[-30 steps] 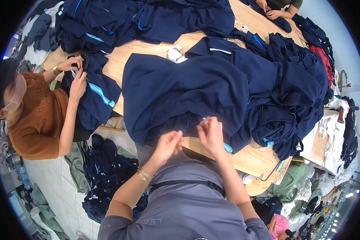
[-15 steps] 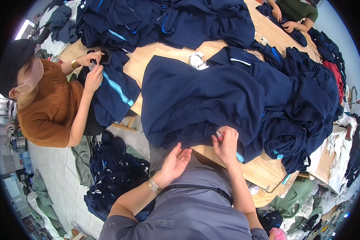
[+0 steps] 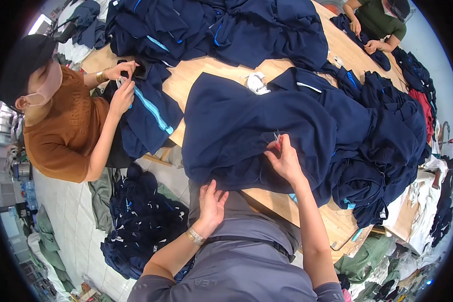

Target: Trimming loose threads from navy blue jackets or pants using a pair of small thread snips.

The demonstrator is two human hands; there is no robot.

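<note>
Lying beneath right fingers (image 3: 286,143): navy garment (image 3: 241,121)

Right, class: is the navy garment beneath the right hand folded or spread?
Spread, though creased: the navy garment lies broadly across the table. Whether layers are doubled underneath, I cannot tell.

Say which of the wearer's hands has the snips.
The right hand, gripping the red snips; the left hand is open and empty.

We see pale tiled floor (image 3: 68,226) left of the wooden table (image 3: 185,80). Past its right edge stands a bluish wall (image 3: 433,55).
</note>
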